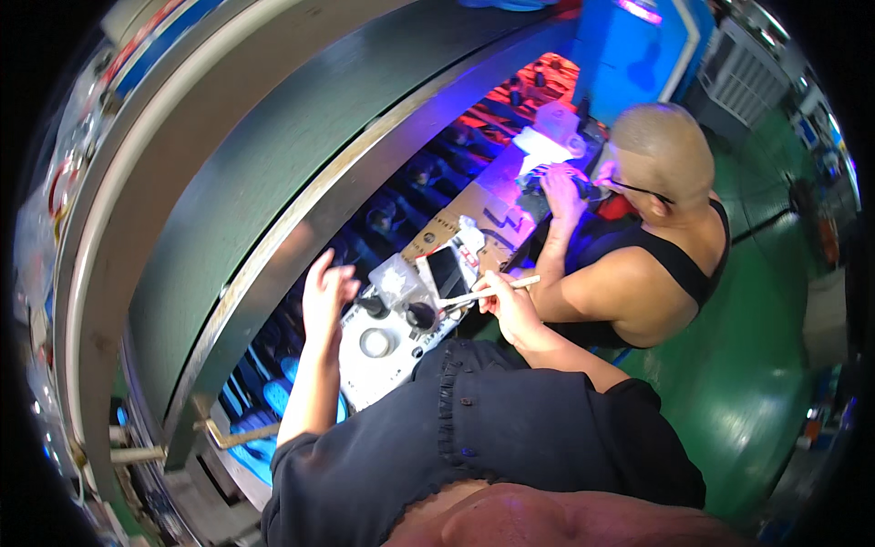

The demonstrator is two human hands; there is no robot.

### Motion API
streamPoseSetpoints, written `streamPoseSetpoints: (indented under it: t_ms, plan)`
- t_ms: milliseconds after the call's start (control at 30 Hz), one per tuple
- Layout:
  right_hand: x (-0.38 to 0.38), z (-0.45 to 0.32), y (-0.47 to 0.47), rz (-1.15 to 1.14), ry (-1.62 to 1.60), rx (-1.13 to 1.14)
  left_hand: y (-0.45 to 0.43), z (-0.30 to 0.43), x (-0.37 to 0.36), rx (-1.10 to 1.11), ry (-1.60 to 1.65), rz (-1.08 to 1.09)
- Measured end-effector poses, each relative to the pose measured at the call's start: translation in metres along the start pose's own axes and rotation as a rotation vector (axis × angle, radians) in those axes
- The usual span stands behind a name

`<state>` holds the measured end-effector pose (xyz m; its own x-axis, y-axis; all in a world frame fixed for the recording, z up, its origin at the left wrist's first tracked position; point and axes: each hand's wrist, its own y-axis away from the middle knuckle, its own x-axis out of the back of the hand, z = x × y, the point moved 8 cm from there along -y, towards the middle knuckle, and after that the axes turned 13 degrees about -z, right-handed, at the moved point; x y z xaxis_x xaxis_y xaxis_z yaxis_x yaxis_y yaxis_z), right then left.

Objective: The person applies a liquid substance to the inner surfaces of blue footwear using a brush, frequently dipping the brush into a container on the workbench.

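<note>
My right hand (502,304) is closed around a slim pale-handled brush (489,292), its tip pointing left over a small round container. Raised at the left of the worktop, my left hand (328,287) has its fingers loosely curled and apart, with nothing seen in it. Between the hands stand a clear plastic box (396,280) with white contents, a dark round object (420,315) in the small container and another dark piece (373,307). A round dish or roll (377,342) lies on the white, printed work surface (366,379). Behind the brush lies a dark phone-like slab (448,272).
A co-worker (656,225) sits close at the right, hands over a purple-lit bench part. A long metal machine frame (307,205) curves past on the left, above dark items in rows. Printed cardboard (437,229) lies beyond the box. Blue clogs (277,396) show lower left.
</note>
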<state>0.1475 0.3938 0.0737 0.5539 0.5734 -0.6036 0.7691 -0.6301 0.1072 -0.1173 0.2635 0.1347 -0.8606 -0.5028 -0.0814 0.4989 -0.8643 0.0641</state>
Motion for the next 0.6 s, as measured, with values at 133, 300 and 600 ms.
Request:
streamPoseSetpoints:
  t_ms: [133, 300, 600]
  plan:
    - [-0.040, 0.030, -0.016, -0.096, -0.004, -0.091, 0.167, -0.101, 0.165, 0.156, -0.397, 0.472]
    - [-0.088, 0.058, -0.024, -0.233, 0.025, -0.116, 0.318, -0.139, 0.227, 0.491, -1.124, 0.709]
    - [-0.162, 0.095, -0.018, -0.309, 0.115, -0.216, 0.342, -0.236, 0.298, 0.853, -0.758, 0.736]
